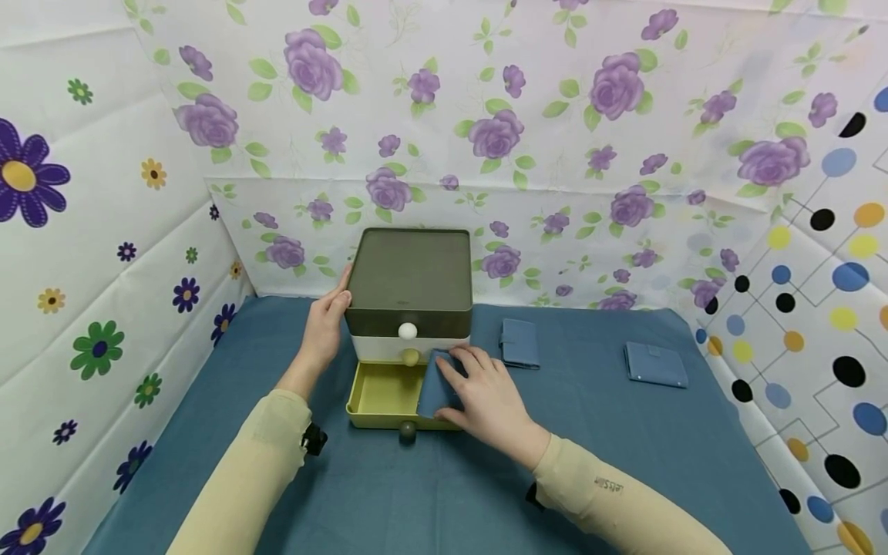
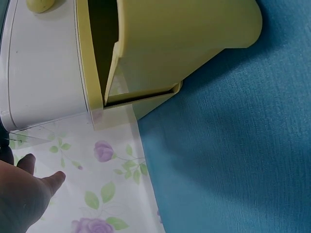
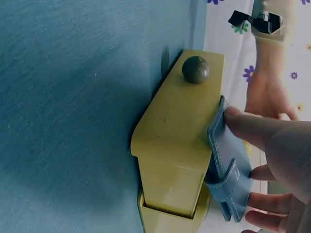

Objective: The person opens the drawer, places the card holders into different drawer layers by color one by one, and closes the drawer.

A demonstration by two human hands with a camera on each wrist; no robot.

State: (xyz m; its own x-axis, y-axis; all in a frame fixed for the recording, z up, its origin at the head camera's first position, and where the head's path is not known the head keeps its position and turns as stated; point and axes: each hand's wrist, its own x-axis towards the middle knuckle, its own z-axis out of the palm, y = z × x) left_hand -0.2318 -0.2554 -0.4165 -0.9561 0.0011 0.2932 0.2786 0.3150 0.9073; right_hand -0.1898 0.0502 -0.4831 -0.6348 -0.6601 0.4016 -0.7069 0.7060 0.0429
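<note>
A small chest of drawers (image 1: 409,270) has a dark olive top, a white middle and a yellow-green bottom drawer (image 1: 385,389) pulled out. My left hand (image 1: 324,324) rests against the chest's left side near its upper front corner, fingers reaching back along it. My right hand (image 1: 489,393) holds a blue wallet (image 1: 437,385) between thumb and fingers, tilted over the right part of the drawer. In the right wrist view the wallet (image 3: 226,155) shows its stitched edges and strap, right at the drawer's rim. A dark round knob (image 3: 196,69) sits on the drawer front.
Two more blue wallets lie on the blue cloth: a strapped one (image 1: 520,343) close right of the chest, another (image 1: 655,364) farther right. A floral backdrop (image 1: 444,139) stands behind, with a dotted sheet (image 1: 798,308) on the right and a flowered sheet (image 1: 104,270) on the left.
</note>
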